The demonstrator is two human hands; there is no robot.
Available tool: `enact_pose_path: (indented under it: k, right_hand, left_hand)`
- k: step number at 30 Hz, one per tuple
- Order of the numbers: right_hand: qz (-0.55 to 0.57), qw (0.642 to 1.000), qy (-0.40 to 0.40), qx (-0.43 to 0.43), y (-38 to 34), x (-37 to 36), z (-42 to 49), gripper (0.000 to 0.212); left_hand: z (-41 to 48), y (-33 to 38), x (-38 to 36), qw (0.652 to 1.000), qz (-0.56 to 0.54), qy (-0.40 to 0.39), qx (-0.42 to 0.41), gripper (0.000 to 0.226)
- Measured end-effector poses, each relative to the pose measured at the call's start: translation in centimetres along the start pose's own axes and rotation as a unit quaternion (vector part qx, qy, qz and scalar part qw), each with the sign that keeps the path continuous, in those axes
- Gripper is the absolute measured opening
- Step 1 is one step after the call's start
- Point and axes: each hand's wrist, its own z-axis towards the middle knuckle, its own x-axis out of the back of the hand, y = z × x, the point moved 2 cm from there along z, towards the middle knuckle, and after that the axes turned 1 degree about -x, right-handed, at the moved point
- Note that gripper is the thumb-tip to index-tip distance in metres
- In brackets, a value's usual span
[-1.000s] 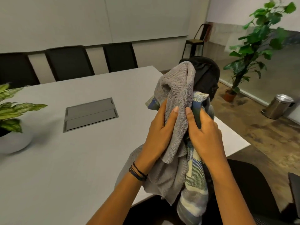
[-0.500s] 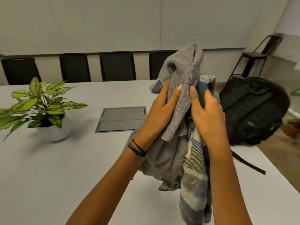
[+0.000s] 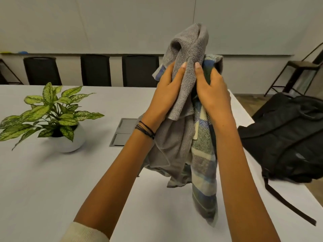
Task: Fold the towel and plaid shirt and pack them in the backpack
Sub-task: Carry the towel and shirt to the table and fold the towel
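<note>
Both hands are raised side by side above the white tabletop [image 3: 52,186], each clamped on a bunched bundle of 2 fabrics. The left hand [image 3: 167,91] curls round the grey terry-cloth towel [image 3: 190,44], while the right hand [image 3: 212,91] grips the blue, cream and green plaid woven shirt [image 3: 203,172], its thumb pressed against the towel's edge. The towel heaps up over the hands and the shirt hangs below them, its lower end near or just meeting the tabletop; I cannot tell which. Holding them high looks like a way to let the tangled pieces hang free so they can be separated, since neither is folded yet. The soft black fabric backpack [image 3: 286,137] lies slumped at the right end of the tabletop, 1 strap trailing toward the near edge, within easy reach for packing. A green leafy plant in a round white pot [image 3: 68,142] and a grey recessed hatch [image 3: 122,133] sit to the left, apart from the cloth.
</note>
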Motion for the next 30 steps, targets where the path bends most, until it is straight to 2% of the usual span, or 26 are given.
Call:
enact_pose_path:
  k: [10,15,26,30]
  right_hand:
    - [0.072,0.997,-0.004,-0.025,0.9,-7.2,6.8,0.051]
    - [0.104,0.994,0.009,-0.008,2.0,-9.9,9.4,0.05]
    - [0.214,0.975,0.037,0.041,5.6,-16.3,12.0,0.057]
    - [0.247,0.967,0.004,0.065,9.3,-19.2,10.9,0.042]
  left_hand:
    - [7.0,-4.8,3.9,0.998,0.031,0.055,0.014,0.047]
    - [9.6,-6.7,5.1,0.996,0.056,0.067,0.0,0.052]
    - [11.5,-11.9,7.2,0.982,0.088,0.124,-0.114,0.046]
    - [10.3,-17.3,8.2,0.98,0.115,0.111,-0.117,0.044]
